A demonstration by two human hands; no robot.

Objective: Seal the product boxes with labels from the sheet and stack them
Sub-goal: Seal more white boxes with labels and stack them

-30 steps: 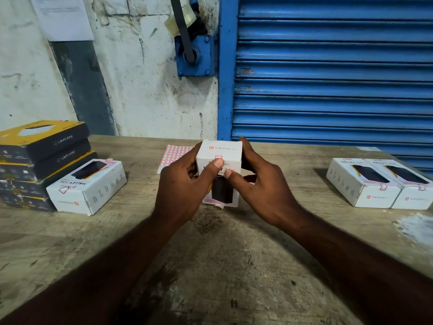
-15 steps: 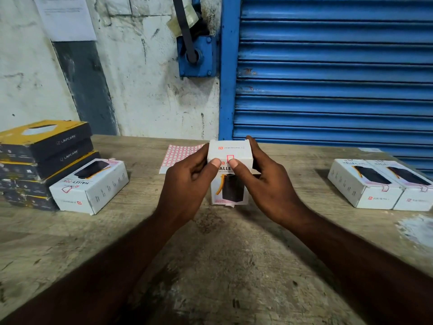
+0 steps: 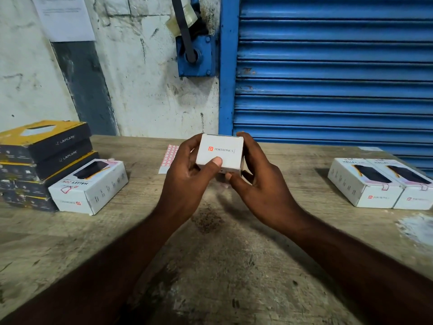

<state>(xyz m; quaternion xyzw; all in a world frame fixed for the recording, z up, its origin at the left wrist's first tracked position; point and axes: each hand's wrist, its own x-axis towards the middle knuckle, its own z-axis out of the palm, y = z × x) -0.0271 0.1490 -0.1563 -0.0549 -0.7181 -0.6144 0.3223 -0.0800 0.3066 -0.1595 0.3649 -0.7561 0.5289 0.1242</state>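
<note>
A white Portronics product box [image 3: 220, 153] is held above the middle of the wooden table [image 3: 210, 266], its small end face turned toward me. My left hand [image 3: 187, 178] grips its left side with the thumb pressed on the end face. My right hand [image 3: 257, 184] grips the right side, fingers curled round the back and the thumb at the lower edge. The label sheet [image 3: 169, 158], white with red-bordered labels, lies flat on the table behind my left hand and is partly hidden by it.
A white box [image 3: 89, 186] lies at the left beside a stack of dark and yellow Lapcare boxes [image 3: 35, 158]. Two white boxes [image 3: 384, 184] lie side by side at the right. A blue roller shutter [image 3: 328, 66] and a wall stand behind the table.
Both hands have tipped the box so its end face with the logo now faces me; the printed front face seen earlier has turned out of sight. The box sits slightly higher.
</note>
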